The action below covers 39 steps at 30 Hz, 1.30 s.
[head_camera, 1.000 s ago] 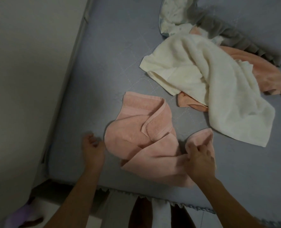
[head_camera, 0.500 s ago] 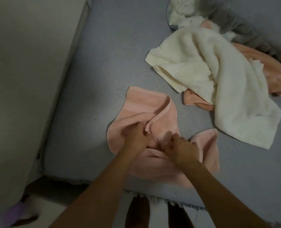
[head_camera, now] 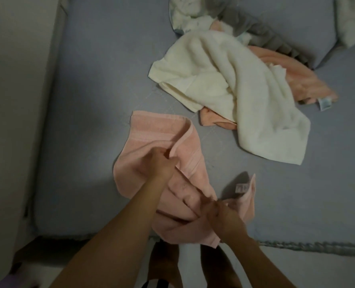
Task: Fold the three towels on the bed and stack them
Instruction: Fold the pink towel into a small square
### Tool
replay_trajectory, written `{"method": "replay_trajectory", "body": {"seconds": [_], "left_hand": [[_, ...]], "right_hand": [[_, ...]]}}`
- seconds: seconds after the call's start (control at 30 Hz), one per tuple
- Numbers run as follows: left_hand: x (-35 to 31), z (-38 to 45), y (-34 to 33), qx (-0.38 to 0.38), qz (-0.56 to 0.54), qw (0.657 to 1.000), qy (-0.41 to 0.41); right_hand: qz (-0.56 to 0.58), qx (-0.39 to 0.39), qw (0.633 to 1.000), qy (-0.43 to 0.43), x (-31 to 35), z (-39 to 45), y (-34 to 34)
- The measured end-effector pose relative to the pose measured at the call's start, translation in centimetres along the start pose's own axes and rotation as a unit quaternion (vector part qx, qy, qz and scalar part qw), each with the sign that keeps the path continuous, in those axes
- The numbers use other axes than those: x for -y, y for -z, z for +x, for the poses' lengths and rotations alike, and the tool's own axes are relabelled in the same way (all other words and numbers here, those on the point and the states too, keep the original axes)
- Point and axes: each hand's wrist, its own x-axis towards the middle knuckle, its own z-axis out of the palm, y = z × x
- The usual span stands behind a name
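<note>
A crumpled pink towel (head_camera: 151, 134) lies on the grey bed (head_camera: 101, 84) close to its near edge. My left hand (head_camera: 162, 163) pinches a hemmed edge near the towel's middle. My right hand (head_camera: 220, 215) grips the towel's near right part, where a corner with a small label stands up. Farther back and to the right, a cream towel (head_camera: 224, 84) lies rumpled over an orange towel (head_camera: 297, 77); much of the orange one is hidden beneath it.
A grey pillow with a ruffled edge (head_camera: 276, 21) and a pale patterned cloth (head_camera: 184, 15) lie at the back. A wall (head_camera: 16, 100) runs along the bed's left side. The floor and my feet (head_camera: 164, 265) show below the bed's fringed edge.
My left hand moved from the bare sheet onto the pink towel and took hold of its hem. My right hand drew back toward the near edge, lifting the labelled corner upright.
</note>
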Motion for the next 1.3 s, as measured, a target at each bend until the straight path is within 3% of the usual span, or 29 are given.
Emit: {"method": "replay_trajectory", "body": {"seconds": [0.1, 0.23, 0.33, 0.4, 0.47, 0.53, 0.6, 0.7, 0.77, 0.8, 0.87, 0.93, 1.03, 1.13, 1.23, 1.3], "left_hand": [[-3.2, -1.6, -1.1, 0.128, -0.097, 0.986, 0.04], [-9.2, -5.0, -2.6, 0.348, -0.363, 0.863, 0.051], [-12.0, -5.0, -1.7, 0.368, -0.451, 0.813, -0.006], [-12.2, -3.6, 0.4, 0.308, -0.475, 0.822, -0.064], [-10.8, -1.8, 3.0, 0.216, -0.445, 0.862, -0.114], [-8.5, -1.0, 4.7, 0.117, -0.34, 0.926, -0.117], [-5.5, -1.4, 4.4, 0.036, -0.201, 0.975, -0.09], [0.3, -3.8, 0.7, 0.02, -0.013, 0.992, -0.126], [3.6, -5.8, -2.7, 0.105, 0.101, 0.979, -0.141], [5.0, -6.7, -4.5, 0.138, 0.194, 0.953, -0.188], [7.1, -8.2, -7.6, 0.115, 0.385, 0.852, -0.336], [8.3, -9.5, -9.5, 0.1, 0.469, 0.787, -0.389], [9.9, -9.5, -10.3, 0.099, 0.481, 0.796, -0.353], [10.8, -9.0, -8.3, 0.102, 0.429, 0.857, -0.267], [12.3, -9.1, -5.2, 0.118, 0.376, 0.897, -0.198], [13.6, -9.6, -2.8, 0.138, 0.304, 0.927, -0.172]], "right_hand": [[0.101, -0.068, 0.992, -0.024, 0.4, 1.0, 0.7], [0.082, -0.117, 0.99, -0.011, 2.3, 2.8, 2.2], [0.197, -0.141, 0.97, -0.026, 2.4, 4.4, 3.8], [0.305, -0.157, 0.939, -0.016, 2.0, 5.0, 5.4], [0.314, -0.193, 0.929, 0.008, 1.4, 5.5, 7.2], [0.281, -0.204, 0.937, 0.039, 0.4, 6.0, 8.6], [0.241, -0.146, 0.958, 0.049, -1.0, 6.5, 9.0], [0.004, -0.06, 0.998, 0.031, -4.5, 6.0, 6.9], [-0.078, -0.073, 0.994, 0.012, -6.7, 5.0, 4.8], [-0.075, -0.079, 0.994, 0.002, -7.6, 4.4, 3.9], [-0.043, -0.067, 0.997, -0.01, -8.8, 3.8, 3.0], [-0.028, -0.056, 0.998, 0.018, -9.5, 3.3, 3.0], [0.044, -0.049, 0.991, 0.119, -9.4, 2.6, 4.1], [0.025, -0.033, 0.971, 0.234, -9.1, 1.7, 5.3], [-0.121, 0.01, 0.951, 0.285, -9.9, 1.6, 5.8], [-0.253, 0.021, 0.931, 0.264, -11.1, 2.0, 5.7]]}}
